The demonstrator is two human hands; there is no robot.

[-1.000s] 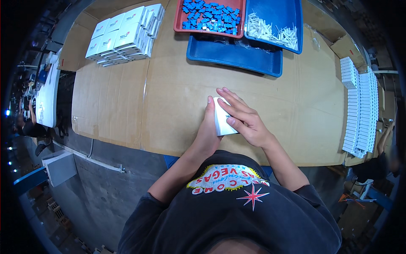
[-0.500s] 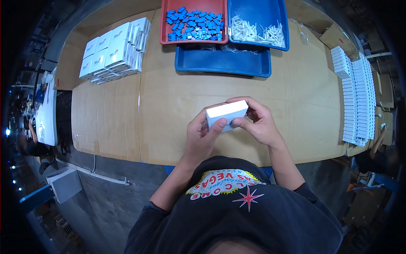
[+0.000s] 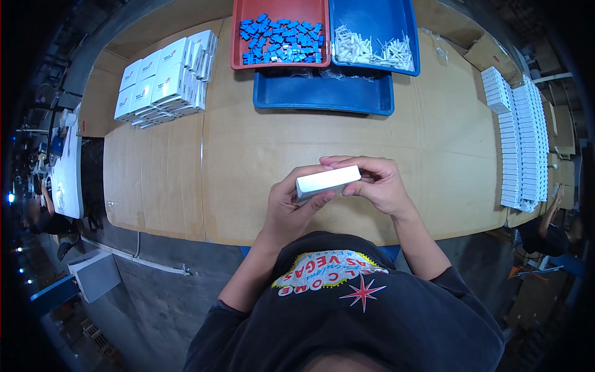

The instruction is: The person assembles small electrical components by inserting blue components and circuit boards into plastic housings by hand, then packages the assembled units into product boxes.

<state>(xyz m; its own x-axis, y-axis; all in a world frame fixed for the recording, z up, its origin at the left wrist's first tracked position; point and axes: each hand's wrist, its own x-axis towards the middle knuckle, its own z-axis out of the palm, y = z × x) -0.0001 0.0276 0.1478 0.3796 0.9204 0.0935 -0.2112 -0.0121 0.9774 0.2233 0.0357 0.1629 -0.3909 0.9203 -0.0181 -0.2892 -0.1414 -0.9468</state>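
Note:
Above the near part of the cardboard-covered table [image 3: 273, 214], both my hands hold a small white box [image 3: 328, 181]. It is a flat carton, its narrow bright side turned up toward me. My left hand [image 3: 291, 201] grips the box's left end, thumb along the near face. At the right end, my right hand [image 3: 379, 187] has its thumb on the near corner and its fingers behind the box. Fingers of both hands come together at the far side, partly hidden by the carton.
Stacked white boxes [image 3: 155, 80] stand at the far left, and long rows of similar boxes [image 3: 520, 142] line the right edge. At the back are a red tray [image 3: 235, 53] of blue pieces, a blue tray [image 3: 414, 56] of white sticks, and another blue tray [image 3: 322, 99].
The white box has tipped so its narrow side faces up more and its front face shows less. Both hands have come slightly nearer to me with it.

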